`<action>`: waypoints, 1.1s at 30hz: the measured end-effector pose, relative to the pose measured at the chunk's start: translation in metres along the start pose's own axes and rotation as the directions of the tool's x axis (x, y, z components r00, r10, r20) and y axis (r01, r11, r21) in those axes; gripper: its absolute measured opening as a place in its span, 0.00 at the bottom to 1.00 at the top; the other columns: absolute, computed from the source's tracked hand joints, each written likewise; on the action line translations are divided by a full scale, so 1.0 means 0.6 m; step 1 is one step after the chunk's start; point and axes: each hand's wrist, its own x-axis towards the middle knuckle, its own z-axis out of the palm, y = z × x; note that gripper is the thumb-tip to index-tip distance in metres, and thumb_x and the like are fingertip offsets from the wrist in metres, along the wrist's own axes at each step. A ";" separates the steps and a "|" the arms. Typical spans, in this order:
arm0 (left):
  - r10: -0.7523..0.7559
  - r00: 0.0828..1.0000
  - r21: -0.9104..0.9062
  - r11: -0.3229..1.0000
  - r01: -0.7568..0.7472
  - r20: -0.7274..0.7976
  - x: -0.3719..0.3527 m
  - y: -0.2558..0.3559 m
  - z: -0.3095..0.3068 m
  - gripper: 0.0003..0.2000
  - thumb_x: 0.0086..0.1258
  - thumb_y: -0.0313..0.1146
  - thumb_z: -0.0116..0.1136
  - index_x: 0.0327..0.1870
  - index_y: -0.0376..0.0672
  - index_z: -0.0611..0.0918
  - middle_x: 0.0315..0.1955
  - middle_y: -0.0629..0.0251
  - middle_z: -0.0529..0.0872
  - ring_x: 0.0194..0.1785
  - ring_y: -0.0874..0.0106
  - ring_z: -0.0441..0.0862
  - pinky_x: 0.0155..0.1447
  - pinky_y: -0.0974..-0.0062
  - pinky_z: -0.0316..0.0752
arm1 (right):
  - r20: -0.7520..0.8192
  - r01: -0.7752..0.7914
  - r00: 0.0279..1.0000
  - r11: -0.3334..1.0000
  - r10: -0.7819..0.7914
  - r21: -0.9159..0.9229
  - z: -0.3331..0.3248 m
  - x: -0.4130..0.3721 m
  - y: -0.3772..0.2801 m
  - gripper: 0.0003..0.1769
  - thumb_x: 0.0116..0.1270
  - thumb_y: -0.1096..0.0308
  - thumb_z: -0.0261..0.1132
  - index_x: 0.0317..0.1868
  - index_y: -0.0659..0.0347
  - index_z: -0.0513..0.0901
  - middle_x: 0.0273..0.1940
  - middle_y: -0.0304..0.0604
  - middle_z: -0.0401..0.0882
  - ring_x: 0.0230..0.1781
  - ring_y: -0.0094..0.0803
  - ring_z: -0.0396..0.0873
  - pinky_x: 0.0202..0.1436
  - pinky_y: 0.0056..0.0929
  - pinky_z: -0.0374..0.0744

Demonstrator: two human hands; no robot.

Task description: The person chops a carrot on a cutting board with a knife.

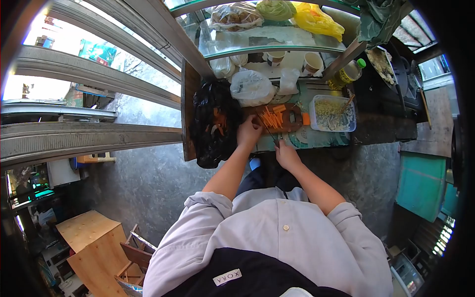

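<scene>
My right hand [288, 154] is closed round the handle of a knife [271, 132], its blade angled up and left over a brown wooden cutting board [292, 126]. My left hand [249, 131] is at the board's left end with curled fingers near the blade; what they hold is hidden. Cut carrot sticks [272, 117] lie in a pile on the board, just beyond both hands. Another orange carrot piece [306, 119] is at the board's right end. Left of my left hand sits a black plastic bag [204, 116] with orange scraps in its opening.
A clear plastic tub [355, 123] of pale shreds stands right of the board. Behind are a white plastic bag [251, 88], paper cups [312, 63] and a green-capped bottle [350, 73]. A glass shelf [277, 52] overhangs the counter. A dark pan [388, 64] is far right.
</scene>
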 end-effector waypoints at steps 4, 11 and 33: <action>0.027 0.999 0.088 0.996 -0.024 -0.032 -0.003 0.010 -0.004 0.25 0.54 0.35 0.66 0.56 0.44 0.78 0.30 0.65 0.88 0.40 0.63 0.86 0.46 0.65 0.79 | 0.003 -0.043 0.999 0.998 0.043 -0.042 -0.010 -0.006 -0.013 0.15 0.70 0.64 0.52 0.46 0.70 0.69 0.32 0.66 0.80 0.37 0.62 0.80 0.43 0.56 0.76; 0.014 0.999 0.079 0.997 -0.011 -0.031 -0.001 0.010 -0.004 0.26 0.53 0.36 0.67 0.56 0.42 0.77 0.31 0.60 0.88 0.41 0.62 0.86 0.45 0.66 0.78 | 0.059 -0.120 0.989 0.975 0.133 -0.185 -0.024 -0.011 -0.027 0.13 0.66 0.70 0.51 0.48 0.69 0.69 0.35 0.65 0.81 0.40 0.60 0.81 0.44 0.54 0.77; 0.006 1.000 0.100 0.995 -0.004 -0.019 0.010 0.002 0.001 0.22 0.54 0.39 0.69 0.51 0.46 0.79 0.29 0.65 0.88 0.39 0.65 0.87 0.43 0.68 0.78 | -0.023 0.018 1.000 0.999 -0.019 -0.038 -0.010 -0.002 0.009 0.13 0.68 0.68 0.55 0.45 0.72 0.70 0.33 0.67 0.78 0.37 0.63 0.78 0.43 0.54 0.76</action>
